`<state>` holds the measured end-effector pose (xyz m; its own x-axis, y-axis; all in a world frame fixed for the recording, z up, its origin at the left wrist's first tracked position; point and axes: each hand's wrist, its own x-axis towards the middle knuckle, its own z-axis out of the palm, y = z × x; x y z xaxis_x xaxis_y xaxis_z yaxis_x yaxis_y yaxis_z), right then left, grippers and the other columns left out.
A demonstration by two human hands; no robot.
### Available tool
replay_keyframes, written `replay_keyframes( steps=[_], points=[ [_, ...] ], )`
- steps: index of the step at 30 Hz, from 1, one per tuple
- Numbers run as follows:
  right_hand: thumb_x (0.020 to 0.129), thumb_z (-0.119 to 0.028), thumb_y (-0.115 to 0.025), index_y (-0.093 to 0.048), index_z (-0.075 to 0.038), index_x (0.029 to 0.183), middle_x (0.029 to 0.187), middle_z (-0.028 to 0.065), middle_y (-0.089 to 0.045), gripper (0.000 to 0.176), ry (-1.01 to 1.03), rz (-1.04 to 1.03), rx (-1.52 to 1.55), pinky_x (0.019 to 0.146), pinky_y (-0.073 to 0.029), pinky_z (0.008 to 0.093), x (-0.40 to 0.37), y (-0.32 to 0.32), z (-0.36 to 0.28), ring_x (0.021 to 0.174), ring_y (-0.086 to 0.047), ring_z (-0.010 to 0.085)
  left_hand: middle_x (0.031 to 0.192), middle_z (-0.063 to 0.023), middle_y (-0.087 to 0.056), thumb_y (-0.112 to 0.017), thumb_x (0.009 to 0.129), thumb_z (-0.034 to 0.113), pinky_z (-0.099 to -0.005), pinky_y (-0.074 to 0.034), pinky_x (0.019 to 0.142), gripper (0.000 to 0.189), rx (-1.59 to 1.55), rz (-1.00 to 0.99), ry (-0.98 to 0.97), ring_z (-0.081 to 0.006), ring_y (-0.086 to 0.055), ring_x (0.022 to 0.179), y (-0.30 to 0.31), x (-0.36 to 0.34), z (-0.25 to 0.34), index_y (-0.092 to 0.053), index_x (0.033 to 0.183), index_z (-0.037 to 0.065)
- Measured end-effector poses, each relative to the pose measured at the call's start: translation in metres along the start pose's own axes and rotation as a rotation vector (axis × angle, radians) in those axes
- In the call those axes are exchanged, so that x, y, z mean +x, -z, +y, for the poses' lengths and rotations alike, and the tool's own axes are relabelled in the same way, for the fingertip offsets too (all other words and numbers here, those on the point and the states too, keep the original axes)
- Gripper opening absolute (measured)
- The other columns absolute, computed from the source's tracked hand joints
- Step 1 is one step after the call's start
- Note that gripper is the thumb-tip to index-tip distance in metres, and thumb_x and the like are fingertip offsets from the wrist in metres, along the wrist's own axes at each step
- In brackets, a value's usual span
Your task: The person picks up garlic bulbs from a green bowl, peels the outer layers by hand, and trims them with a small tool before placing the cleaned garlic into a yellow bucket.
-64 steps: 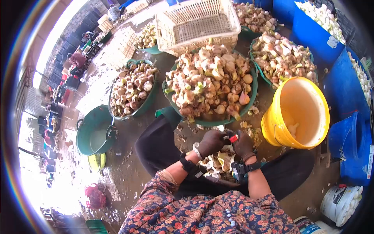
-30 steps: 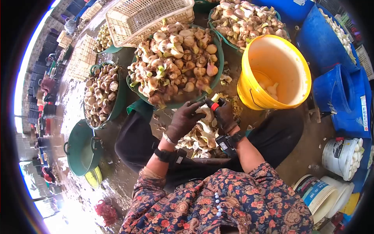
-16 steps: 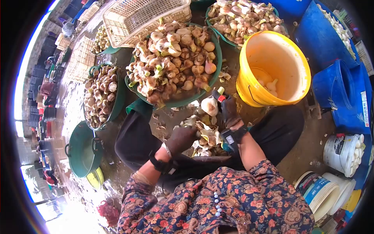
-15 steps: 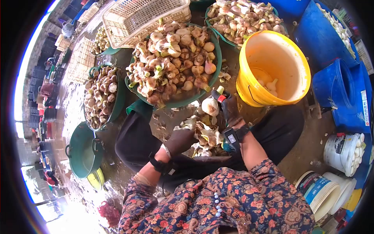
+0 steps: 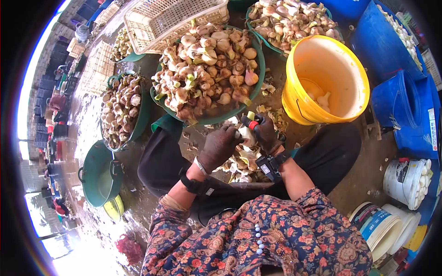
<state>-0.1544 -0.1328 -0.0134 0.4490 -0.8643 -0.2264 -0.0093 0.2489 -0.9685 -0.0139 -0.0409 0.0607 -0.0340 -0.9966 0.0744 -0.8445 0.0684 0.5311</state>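
Both hands wear dark gloves and meet over a pile of peeled garlic skins (image 5: 242,169) between my legs. In my right hand (image 5: 267,136) is a white garlic bulb (image 5: 248,136), its cut green stem (image 5: 251,115) pointing away from me. A red band (image 5: 252,124) shows at the right fingers beside the stem. My left hand (image 5: 220,146) is closed, its curled fingertips against the bulb's left side. Just beyond the hands stands a green tub (image 5: 260,76) heaped with unpeeled garlic bulbs (image 5: 202,69).
A yellow bucket (image 5: 294,99) with a few white bulbs inside stands ahead right. More garlic fills tubs at the left (image 5: 120,110) and far right (image 5: 294,20). A green basin (image 5: 97,172) is at left; a white bucket (image 5: 399,181) of peeled garlic at right.
My left hand has risen from the skin pile, up and to the right, and closed at the garlic bulb. The right hand still holds the bulb, slightly lower and further left.
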Motion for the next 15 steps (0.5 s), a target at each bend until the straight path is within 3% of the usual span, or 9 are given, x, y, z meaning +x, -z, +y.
replay_keyframes(
  steps=[4, 6, 8, 9, 11, 12, 13, 14, 15],
  points=[
    [0.085, -0.032, -0.062, -0.065, -0.004, 0.086, 0.072, 0.0006, -0.063, 0.029, -0.211, 0.155, 0.303, 0.064, -0.047, 0.0279, 0.019, 0.011, 0.024, 0.065, -0.057, 0.0115, 0.083, -0.0171, -0.056, -0.060, 0.081, 0.021, -0.0440, -0.047, 0.060, 0.021, 0.150, -0.335, 0.019, -0.0360, -0.059, 0.074, -0.013, -0.033, -0.008, -0.053, 0.091, 0.004],
    [0.087, -0.034, -0.056, -0.061, -0.008, 0.093, 0.079, 0.0009, -0.062, 0.028, -0.323, 0.049, 0.930, 0.059, -0.046, 0.0285, 0.024, 0.014, 0.014, 0.064, -0.058, 0.0152, 0.081, -0.0181, -0.057, -0.060, 0.081, 0.021, -0.0441, -0.047, 0.060, 0.022, 0.172, -0.354, 0.077, -0.0359, -0.059, 0.073, -0.016, -0.048, -0.026, -0.054, 0.091, 0.003],
    [0.090, -0.039, -0.047, -0.057, -0.010, 0.104, 0.086, 0.0030, -0.062, 0.033, -0.435, 0.084, 1.088, 0.057, -0.046, 0.0300, 0.021, 0.028, 0.011, 0.068, -0.058, 0.0179, 0.082, -0.0191, -0.060, -0.060, 0.080, 0.021, -0.0433, -0.048, 0.063, 0.022, 0.276, -0.533, 0.137, -0.0360, -0.060, 0.075, -0.022, -0.062, -0.055, -0.056, 0.092, 0.003],
    [0.091, -0.042, -0.043, -0.056, -0.010, 0.106, 0.088, 0.0041, -0.063, 0.038, -0.418, -0.187, 1.170, 0.059, -0.048, 0.0312, 0.020, 0.041, 0.028, 0.072, -0.059, 0.0186, 0.086, -0.0207, -0.061, -0.063, 0.080, 0.024, -0.0418, -0.049, 0.066, 0.028, 0.306, -0.734, 0.244, -0.0365, -0.061, 0.078, -0.024, -0.063, -0.068, -0.058, 0.093, 0.000],
    [0.092, -0.048, -0.033, -0.052, -0.009, 0.114, 0.095, 0.0065, -0.064, 0.049, -0.394, -0.657, 1.428, 0.068, -0.052, 0.0358, 0.022, 0.040, 0.040, 0.086, -0.061, 0.0213, 0.087, -0.0198, -0.063, -0.064, 0.079, 0.025, -0.0415, -0.049, 0.067, 0.030, 0.127, -0.529, 0.307, -0.0351, -0.062, 0.078, -0.007, -0.052, -0.050, -0.058, 0.094, 0.000],
    [0.092, -0.048, -0.033, -0.052, -0.009, 0.114, 0.095, 0.0065, -0.064, 0.049, -0.393, -0.658, 1.430, 0.068, -0.052, 0.0358, 0.022, 0.035, 0.036, 0.086, -0.061, 0.0213, 0.089, -0.0189, -0.064, -0.066, 0.079, 0.027, -0.0411, -0.048, 0.068, 0.032, -0.048, -0.326, 0.363, -0.0338, -0.063, 0.078, -0.001, -0.045, -0.043, -0.059, 0.095, 0.000],
    [0.092, -0.048, -0.033, -0.051, -0.009, 0.117, 0.096, 0.0065, -0.064, 0.050, -0.465, -0.472, 1.364, 0.069, -0.052, 0.0360, 0.020, 0.030, 0.034, 0.088, -0.061, 0.0215, 0.081, -0.0139, -0.064, -0.069, 0.078, 0.032, -0.0367, -0.048, 0.064, 0.038, -0.391, -0.115, 0.321, -0.0261, -0.064, 0.072, -0.023, -0.040, -0.063, -0.057, 0.095, 0.000],
    [0.092, -0.048, -0.033, -0.049, -0.008, 0.120, 0.098, 0.0065, -0.064, 0.051, -0.535, -0.289, 1.286, 0.070, -0.052, 0.0361, 0.015, 0.021, 0.020, 0.090, -0.061, 0.0216, 0.077, -0.0094, -0.061, -0.071, 0.078, 0.034, -0.0303, -0.048, 0.063, 0.041, -0.953, -0.122, 0.626, -0.0176, -0.062, 0.074, 0.004, -0.016, -0.020, -0.056, 0.097, 0.001],
    [0.093, -0.045, -0.036, -0.052, -0.007, 0.119, 0.099, 0.0081, -0.064, 0.049, -0.463, -0.184, 1.184, 0.073, -0.050, 0.0357, 0.008, 0.011, 0.006, 0.091, -0.060, 0.0217, 0.077, -0.0070, -0.060, -0.071, 0.078, 0.032, -0.0271, -0.048, 0.063, 0.039, -1.110, -0.045, 0.633, -0.0145, -0.060, 0.074, 0.003, -0.006, -0.013, -0.056, 0.098, 0.002]
  ],
)
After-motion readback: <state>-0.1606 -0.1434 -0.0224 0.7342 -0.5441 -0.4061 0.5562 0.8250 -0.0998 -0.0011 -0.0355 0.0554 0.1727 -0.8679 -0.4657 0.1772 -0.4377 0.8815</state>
